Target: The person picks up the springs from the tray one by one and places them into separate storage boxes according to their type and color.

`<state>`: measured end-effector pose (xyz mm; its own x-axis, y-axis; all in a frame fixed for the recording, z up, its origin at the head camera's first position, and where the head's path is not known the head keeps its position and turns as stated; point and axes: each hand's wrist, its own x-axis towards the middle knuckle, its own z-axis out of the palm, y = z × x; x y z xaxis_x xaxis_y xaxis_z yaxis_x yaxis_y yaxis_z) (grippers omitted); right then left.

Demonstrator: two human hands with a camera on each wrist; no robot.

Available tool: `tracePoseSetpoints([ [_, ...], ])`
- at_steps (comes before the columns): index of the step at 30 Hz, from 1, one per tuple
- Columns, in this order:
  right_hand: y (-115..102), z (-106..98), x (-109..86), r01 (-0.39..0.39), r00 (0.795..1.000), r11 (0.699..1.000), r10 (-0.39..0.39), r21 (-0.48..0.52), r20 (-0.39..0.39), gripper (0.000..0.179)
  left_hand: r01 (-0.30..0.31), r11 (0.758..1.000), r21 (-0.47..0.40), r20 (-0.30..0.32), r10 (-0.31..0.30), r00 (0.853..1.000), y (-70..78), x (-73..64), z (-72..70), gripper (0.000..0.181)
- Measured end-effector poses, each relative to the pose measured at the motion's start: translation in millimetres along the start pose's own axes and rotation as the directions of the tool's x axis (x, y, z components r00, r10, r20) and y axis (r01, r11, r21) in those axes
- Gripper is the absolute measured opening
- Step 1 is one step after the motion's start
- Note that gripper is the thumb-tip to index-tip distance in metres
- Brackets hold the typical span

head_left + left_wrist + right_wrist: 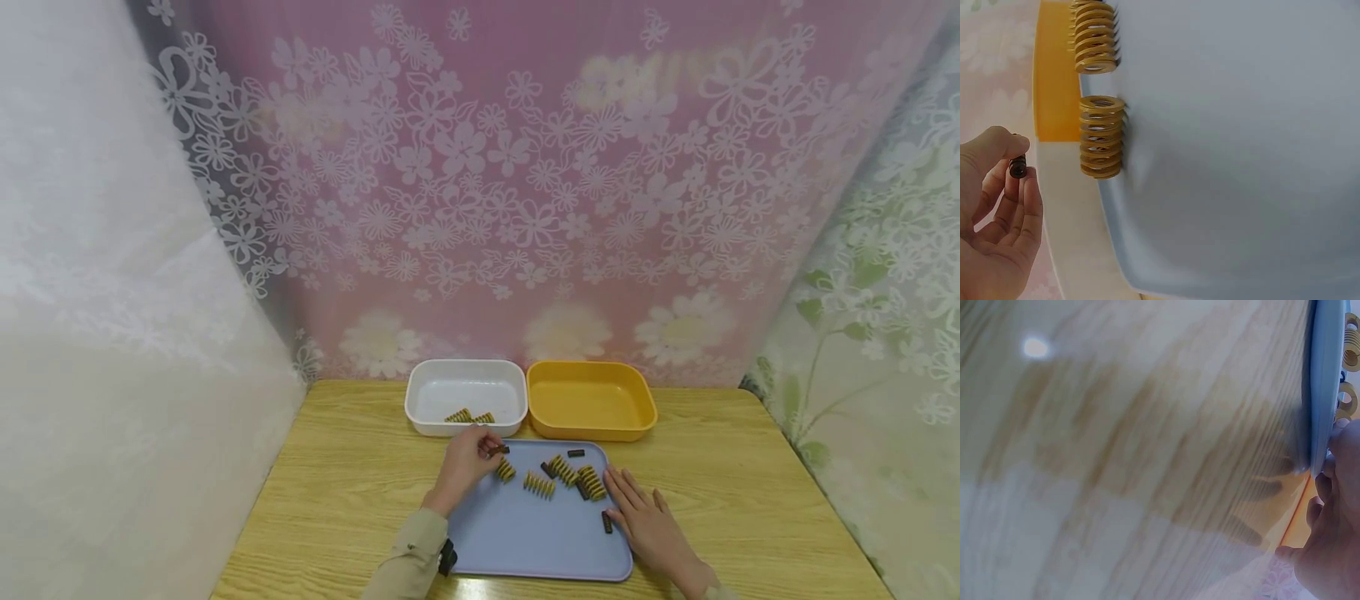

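A person's two hands worked at a wooden table (pixel 337 500), seen from above. Nearest the viewer lay a pale blue tray (pixel 525 533). The right hand (pixel 648 525) rested flat at the tray's right edge, fingers straight and relaxed, holding nothing. A small dark spring (pixel 607 522) lay on the tray just beside its fingers; whether skin touched it was hard to tell from the head view, and the right wrist view showed only blurred tabletop and the tray's edge.

Further in, at the tray's far left corner, the left hand (pixel 467 462) was raised slightly, its fingers curled. It pinched a small dark spring (pixel 1017 167) between the tip of the thumb (pixel 997 145) and the fingertips, the spring caught at the very ends of the fingers with the palm open below it. Just right of that hand, yellow springs (pixel 538 484) lay loose on the tray, with a cluster of yellow and dark ones (pixel 577 477) beyond, apart from the left fingers.

Past the tray stood two bins side by side, touching its far edge: a white bin (pixel 466 392) holding two yellow springs (pixel 469 416), and an orange bin (pixel 590 398). Behind them hung a pink flowered curtain (pixel 525 183).
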<state>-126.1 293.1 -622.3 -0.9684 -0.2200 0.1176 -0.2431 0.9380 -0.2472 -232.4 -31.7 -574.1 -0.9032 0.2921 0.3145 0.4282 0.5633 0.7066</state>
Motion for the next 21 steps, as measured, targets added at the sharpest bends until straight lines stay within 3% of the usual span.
tracePoseSetpoints([
  [6, 5.7, 7.5, -0.1, 0.032, 0.998, 0.999, -0.031, 0.007, -0.051, 0.057, -0.038, 0.998, 0.044, 0.017, 0.037, 0.999, 11.8, 18.0, 0.3, 0.015],
  [11, 8.8, 10.5, -1.3, 0.06, 0.993, 0.998, -0.06, -0.003, -0.104, 0.055, -0.053, 0.998, 0.031, 0.011, 0.053, 0.999, 26.2, 35.2, 4.5, 0.015],
  [21, 7.0, 8.5, -1.6, 0.043, 0.995, 0.999, -0.043, 0.007, -0.092, 0.056, -0.104, 0.995, 0.007, 0.051, 0.104, 0.993, 44.3, 67.1, 22.6, 0.011],
])
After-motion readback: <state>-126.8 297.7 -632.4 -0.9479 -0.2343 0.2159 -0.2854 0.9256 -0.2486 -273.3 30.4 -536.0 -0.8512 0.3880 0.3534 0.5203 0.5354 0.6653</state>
